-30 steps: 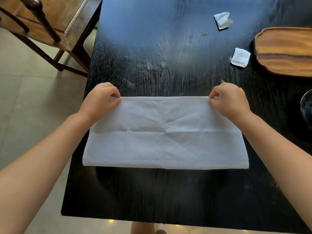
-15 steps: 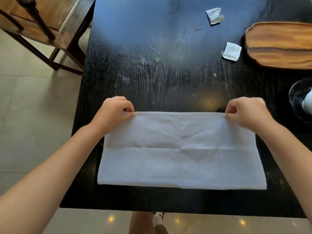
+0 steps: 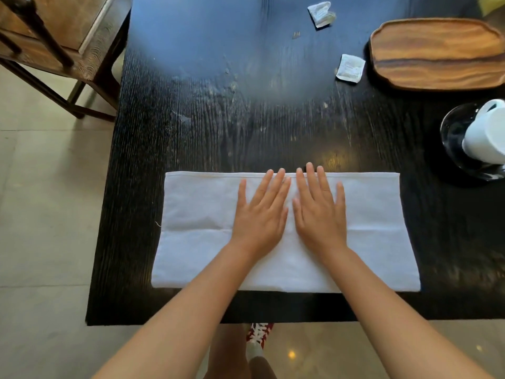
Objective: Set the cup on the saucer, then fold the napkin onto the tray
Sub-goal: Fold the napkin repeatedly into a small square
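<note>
— Cloth first: how is the napkin (image 3: 369, 242) going to handle?

— Softly, I'd judge. It is lying folded to a long rectangle on the black table (image 3: 191, 127), near the front edge, and it is looking light and limp, creased across the middle. Nothing stiff in it, so it is likely to sag unless taken at two corners or along the far hem. It may also be sliding a little on that smooth wood.

— And where is it going?

— Toward the wooden tray (image 3: 437, 53), which is sitting bare at the far right, well apart from the cloth. The white cup (image 3: 483, 135) is already standing on the dark glass saucer (image 3: 453, 132) at the right edge.

— What are the hands doing?

— Both are lying flat on the middle of the napkin, just beside each other. Her left hand (image 3: 259, 214) is spreading its fingers, palm down; the right hand (image 3: 319, 212) is doing the same. Neither is pinching or holding anything; the fingertips are reaching the far hem.
</note>
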Motion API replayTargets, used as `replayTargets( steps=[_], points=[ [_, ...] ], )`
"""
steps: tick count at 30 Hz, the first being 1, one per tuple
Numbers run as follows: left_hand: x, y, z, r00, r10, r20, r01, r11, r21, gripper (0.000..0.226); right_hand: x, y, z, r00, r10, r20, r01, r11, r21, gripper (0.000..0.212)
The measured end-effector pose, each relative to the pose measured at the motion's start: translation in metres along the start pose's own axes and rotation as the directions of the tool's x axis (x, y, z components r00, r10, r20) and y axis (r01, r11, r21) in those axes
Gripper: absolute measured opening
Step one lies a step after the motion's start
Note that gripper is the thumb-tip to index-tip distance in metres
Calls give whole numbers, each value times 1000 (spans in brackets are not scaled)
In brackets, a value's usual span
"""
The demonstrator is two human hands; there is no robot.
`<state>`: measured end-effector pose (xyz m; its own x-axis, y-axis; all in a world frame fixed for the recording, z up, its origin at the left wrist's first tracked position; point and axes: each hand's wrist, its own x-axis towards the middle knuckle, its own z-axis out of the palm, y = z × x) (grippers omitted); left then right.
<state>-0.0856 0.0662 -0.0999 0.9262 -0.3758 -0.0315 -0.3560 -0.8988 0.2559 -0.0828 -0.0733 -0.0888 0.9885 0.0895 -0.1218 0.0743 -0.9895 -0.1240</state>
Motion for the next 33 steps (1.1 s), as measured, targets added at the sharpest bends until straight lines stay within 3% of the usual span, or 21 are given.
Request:
replayTargets(
  steps=[4, 8, 11, 20, 23, 25, 27, 30, 33],
  points=[
    [-1, -2, -1, 1000, -5, -12, 5, 1000, 9, 53, 1, 14, -2, 999, -49, 14, 49, 999, 1, 60],
    [0, 0, -2, 1000, -15, 0, 15, 1000, 20, 54, -7, 73, -13, 992, 125, 7, -125, 992, -3, 67],
    [-2, -9, -5, 1000, -27, 15, 27, 999, 29, 57, -14, 99, -21, 991, 133, 22, -131, 989, -70, 65],
    [-56, -122, -35, 946, -318, 54, 311, 944, 114, 66, -14, 100, -21, 993, 115, 19, -113, 991, -76, 65],
    [-55, -118, -36, 894, -448, 9, 443, 887, 131, 69, -14, 99, -19, 994, 111, 9, -110, 991, -77, 65],
    [-46, -85, -34, 827, -554, -93, 559, 829, 31, 72, -13, 99, -19, 993, 114, 4, -113, 991, -71, 66],
    [-36, -28, -28, 860, -497, -118, 487, 867, -104, 69, -14, 99, -20, 993, 116, -4, -116, 991, -69, 67],
    [-39, 58, -9, 978, -202, -41, 200, 978, -61, 62, -14, 98, -20, 994, 113, -14, -113, 992, -61, 68],
    [-55, 71, 9, 982, -180, 53, 179, 984, 20, 62, -14, 98, -19, 994, 112, -12, -112, 992, -55, 68]
  ],
)
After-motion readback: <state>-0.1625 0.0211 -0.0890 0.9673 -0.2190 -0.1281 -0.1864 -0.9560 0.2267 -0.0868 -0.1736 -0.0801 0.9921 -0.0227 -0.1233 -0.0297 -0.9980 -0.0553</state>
